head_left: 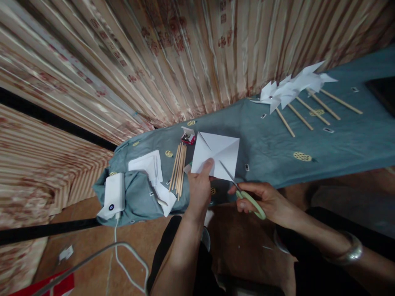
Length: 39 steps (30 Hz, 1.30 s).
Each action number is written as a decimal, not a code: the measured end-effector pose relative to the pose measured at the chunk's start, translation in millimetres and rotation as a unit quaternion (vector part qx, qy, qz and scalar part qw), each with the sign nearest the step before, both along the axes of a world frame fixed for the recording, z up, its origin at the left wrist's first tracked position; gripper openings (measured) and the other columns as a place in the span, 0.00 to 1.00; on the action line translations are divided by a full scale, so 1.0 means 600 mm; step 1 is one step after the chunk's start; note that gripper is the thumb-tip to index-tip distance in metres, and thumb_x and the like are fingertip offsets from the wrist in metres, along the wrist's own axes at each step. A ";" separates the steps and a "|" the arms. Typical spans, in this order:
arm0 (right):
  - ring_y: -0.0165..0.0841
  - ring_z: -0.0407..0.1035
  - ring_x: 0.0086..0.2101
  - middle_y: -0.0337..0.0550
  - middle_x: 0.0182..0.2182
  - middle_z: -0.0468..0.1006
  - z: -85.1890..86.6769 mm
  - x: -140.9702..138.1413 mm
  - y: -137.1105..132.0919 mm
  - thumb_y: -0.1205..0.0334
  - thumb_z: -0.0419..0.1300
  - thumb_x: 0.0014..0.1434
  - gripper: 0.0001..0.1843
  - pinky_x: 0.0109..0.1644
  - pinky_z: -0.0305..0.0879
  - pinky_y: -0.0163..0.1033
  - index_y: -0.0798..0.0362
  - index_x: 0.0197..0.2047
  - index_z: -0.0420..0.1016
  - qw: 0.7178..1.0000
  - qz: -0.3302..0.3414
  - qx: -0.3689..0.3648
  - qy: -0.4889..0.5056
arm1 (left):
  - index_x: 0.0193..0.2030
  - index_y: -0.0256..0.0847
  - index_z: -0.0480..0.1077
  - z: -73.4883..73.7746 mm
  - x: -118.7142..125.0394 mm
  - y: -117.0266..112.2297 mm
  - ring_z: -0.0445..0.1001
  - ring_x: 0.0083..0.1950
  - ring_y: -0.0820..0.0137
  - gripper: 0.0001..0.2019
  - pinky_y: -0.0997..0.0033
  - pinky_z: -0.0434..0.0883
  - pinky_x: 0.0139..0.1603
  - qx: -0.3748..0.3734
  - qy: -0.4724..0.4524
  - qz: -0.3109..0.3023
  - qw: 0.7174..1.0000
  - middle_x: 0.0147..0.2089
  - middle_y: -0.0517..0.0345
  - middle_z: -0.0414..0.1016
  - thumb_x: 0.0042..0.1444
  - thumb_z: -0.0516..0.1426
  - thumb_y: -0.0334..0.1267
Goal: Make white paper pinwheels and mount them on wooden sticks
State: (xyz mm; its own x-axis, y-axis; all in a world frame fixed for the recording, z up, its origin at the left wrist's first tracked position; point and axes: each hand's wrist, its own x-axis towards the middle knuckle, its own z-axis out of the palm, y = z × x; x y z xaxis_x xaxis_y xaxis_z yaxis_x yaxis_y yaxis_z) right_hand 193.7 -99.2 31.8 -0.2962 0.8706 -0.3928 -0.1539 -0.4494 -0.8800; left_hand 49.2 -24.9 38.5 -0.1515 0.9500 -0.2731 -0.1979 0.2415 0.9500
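The fingers of the left hand (200, 187) were hidden behind the white square sheet of creased paper (220, 150); only the thumb showed, laid on the sheet's near corner. The loops of the pale green-handled scissors (242, 193) were partly covered by the fingers of the right hand (267, 201), and what the small open box (188, 137) held was too small to make out.

The left hand reached up from the near edge, palm away, pinching the sheet between thumb and hidden fingers. The right hand came in from the right, curled through the scissors' handles, wrist low. The thin blades pointed far-left and lay along a crease running from the sheet's near-right corner toward its middle; whether they were parted could not be told.

The sheet was held tilted over the near edge of the blue-grey cloth (271, 139), its two diagonal folds crossing at the centre. Left of it lay a bundle of thin wooden sticks (179, 166) and a stack of white paper squares (148, 164); far right lay white paper pinwheels on sticks (290, 90).
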 end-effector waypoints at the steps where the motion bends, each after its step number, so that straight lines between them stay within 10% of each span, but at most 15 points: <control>1: 0.26 0.67 0.22 0.35 0.22 0.73 0.001 0.000 0.001 0.42 0.71 0.42 0.27 0.27 0.64 0.33 0.54 0.38 0.75 1.000 -0.001 -0.001 0.001 | 0.41 0.36 0.75 0.000 0.001 0.000 0.79 0.37 0.63 0.22 0.68 0.73 0.32 0.000 0.000 -0.002 1.000 0.40 0.47 0.79 0.44 0.65 0.50; 39: 0.25 0.65 0.22 0.34 0.20 0.72 -0.002 0.000 -0.001 0.45 0.70 0.46 0.23 0.26 0.64 0.32 0.54 0.37 0.75 1.000 -0.008 0.001 0.008 | 0.41 0.37 0.75 0.003 0.007 -0.006 0.79 0.38 0.62 0.20 0.71 0.74 0.29 -0.014 -0.020 -0.011 1.000 0.42 0.46 0.81 0.43 0.65 0.47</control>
